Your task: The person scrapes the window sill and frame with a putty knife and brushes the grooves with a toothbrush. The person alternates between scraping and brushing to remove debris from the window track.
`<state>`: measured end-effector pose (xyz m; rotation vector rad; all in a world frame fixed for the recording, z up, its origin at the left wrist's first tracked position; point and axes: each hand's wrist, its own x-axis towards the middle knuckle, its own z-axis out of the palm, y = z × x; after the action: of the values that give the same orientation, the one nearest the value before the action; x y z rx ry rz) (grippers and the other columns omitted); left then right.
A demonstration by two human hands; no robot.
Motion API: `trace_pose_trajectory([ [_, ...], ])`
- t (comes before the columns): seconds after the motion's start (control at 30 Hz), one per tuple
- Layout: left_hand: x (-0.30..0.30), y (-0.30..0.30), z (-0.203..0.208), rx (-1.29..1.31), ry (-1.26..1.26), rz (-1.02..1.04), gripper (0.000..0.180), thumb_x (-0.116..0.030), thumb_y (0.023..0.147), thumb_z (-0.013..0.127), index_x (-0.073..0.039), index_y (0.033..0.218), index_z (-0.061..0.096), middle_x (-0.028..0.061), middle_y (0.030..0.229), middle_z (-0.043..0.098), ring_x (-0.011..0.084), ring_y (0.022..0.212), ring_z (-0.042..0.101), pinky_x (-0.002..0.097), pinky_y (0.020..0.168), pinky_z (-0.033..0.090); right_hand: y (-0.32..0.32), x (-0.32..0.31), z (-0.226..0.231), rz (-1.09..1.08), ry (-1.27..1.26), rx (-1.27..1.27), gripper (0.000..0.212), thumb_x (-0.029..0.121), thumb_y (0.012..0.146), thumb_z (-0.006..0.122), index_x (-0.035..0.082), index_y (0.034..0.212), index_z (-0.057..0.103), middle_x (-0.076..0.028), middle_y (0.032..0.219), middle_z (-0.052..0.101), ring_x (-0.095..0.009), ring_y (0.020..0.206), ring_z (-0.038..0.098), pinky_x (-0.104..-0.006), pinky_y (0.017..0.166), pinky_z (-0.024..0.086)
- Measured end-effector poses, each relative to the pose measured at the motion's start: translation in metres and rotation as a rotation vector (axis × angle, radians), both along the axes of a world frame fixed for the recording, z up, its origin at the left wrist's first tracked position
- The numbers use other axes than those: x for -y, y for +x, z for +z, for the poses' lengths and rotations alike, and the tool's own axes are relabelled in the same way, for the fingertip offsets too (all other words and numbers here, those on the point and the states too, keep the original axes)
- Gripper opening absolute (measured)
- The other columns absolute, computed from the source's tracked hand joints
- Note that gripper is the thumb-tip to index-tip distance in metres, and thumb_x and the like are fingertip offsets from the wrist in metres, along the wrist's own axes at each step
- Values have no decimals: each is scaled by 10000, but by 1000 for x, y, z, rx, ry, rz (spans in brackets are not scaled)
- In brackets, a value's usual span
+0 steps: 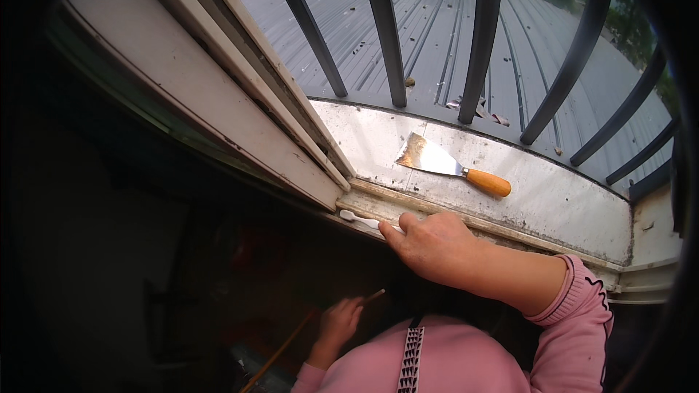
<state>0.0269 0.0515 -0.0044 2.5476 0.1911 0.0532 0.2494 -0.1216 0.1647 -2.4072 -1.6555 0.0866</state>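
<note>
Pinching a slim white brush (364, 221) by its handle between thumb and forefinger of the right hand (435, 241), head at the left end of the window track (380, 206); cannot tell whether pressing bristles into the groove. Could lose the brush over the track's near edge, into the dark below, by gripping too loosely; looks like smooth, hard plastic. Below the track, curled in shade around a thin stick (373, 295) with the left hand (338, 324); might snag its pale tip under the track by lifting without looking. Along the track itself, straight, narrow ridges, yellowed and grimy; could smear loose dirt by dragging the pink, ribbed sleeve (571, 298) across. At the track's left end, a chipped, off-white window frame (196, 98); might bend the brush's neck by shoving into that corner. Just beyond the track, on a speckled, scuffed pale ledge (561, 200), a scraper (453, 167) with a rust-stained, flared metal blade and a rounded orange-brown handle; could knock it outward by swinging the right forearm. Farther beyond the track, smooth dark bars (484, 36), then a ribbed grey roof (437, 36); could be hard to retrieve anything dropped through there.
</note>
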Motion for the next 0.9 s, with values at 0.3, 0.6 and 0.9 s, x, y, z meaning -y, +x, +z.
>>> trace_pose_trajectory([
  [0.3, -6, -3, -2, 49, -36, -22, 176, -133, 812, 594, -80, 981, 605, 103, 844, 613, 302, 709, 611, 379, 600, 502, -14, 4, 20, -86, -266, -125, 421, 96, 815, 466, 54, 1234, 479, -149, 879, 559, -277, 646, 613, -383, 522, 484],
  [0.6, -12, 1, -1, 41, -17, -86, 177, -129, 814, 591, -74, 982, 601, 110, 851, 610, 305, 708, 606, 386, 592, 493, -7, -38, -21, -79, -87, -33, 419, 112, 804, 481, 74, 1220, 501, -137, 844, 577, -291, 682, 620, -387, 553, 495],
  [0.9, -13, 7, 2, 86, -46, -85, 177, -121, 807, 600, -70, 976, 608, 109, 850, 612, 307, 706, 607, 379, 600, 494, 8, -18, 42, -60, -320, -96, 163, 93, 743, 543, 49, 841, 666, -143, 802, 646, -306, 750, 643, -392, 615, 520],
])
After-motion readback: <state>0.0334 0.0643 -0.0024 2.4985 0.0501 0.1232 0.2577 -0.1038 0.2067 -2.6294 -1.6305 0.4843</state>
